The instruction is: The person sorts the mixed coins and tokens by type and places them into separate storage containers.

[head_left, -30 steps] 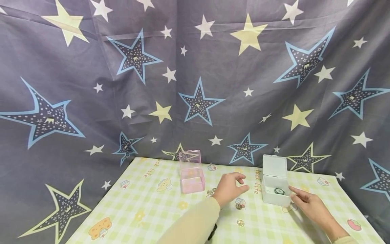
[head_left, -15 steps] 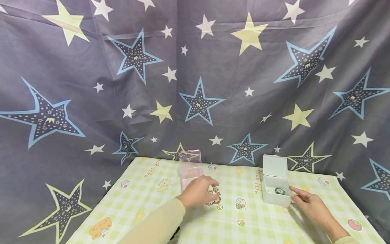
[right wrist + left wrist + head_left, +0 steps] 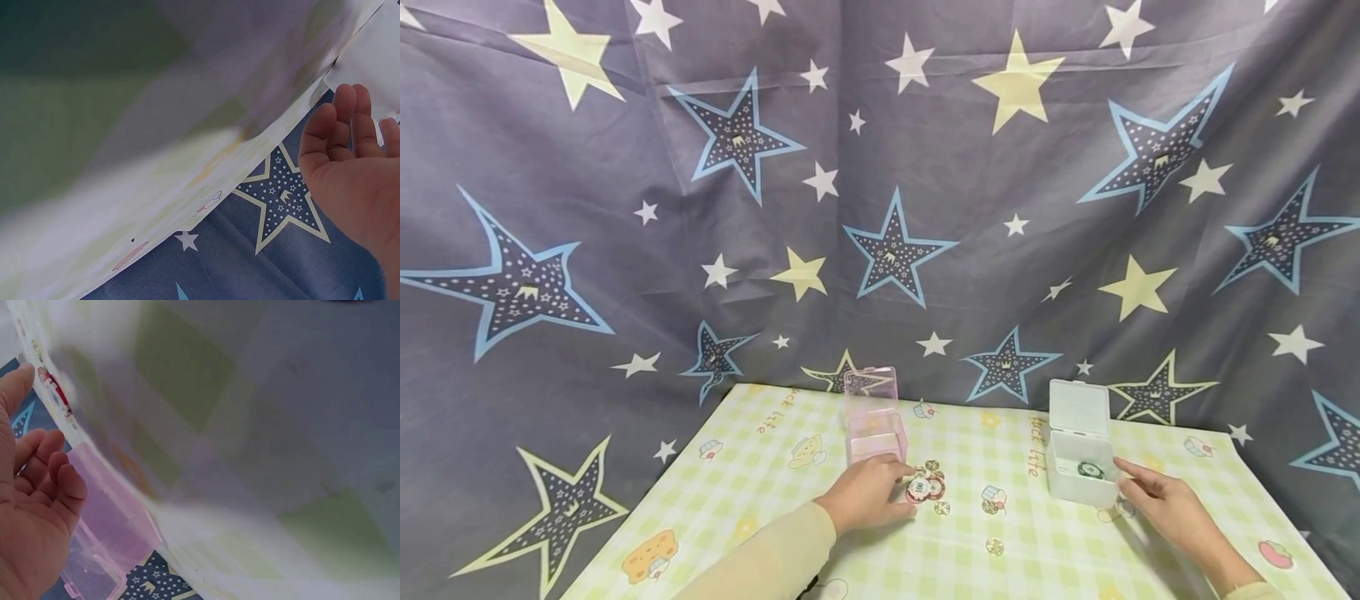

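My left hand hovers or rests low in front of the pink clear box, whose lid stands up. Its fingers are loosely bent, and nothing shows between thumb and fingers in the left wrist view. Just right of the fingertips lie red-rimmed round pieces with white faces, with small gold discs around them. My right hand has its fingertips at the right wall of a white box. That box has its lid up too, and a dark green ring-shaped piece inside.
Between the boxes, a gold disc and another gold disc lie apart on the green checked tablecloth. A grey curtain with stars hangs right behind the table.
My left hand has moved left from mid-table, over the red-rimmed pieces, to the front of the pink box. The pieces now show uncovered. My right hand stays at the white box.
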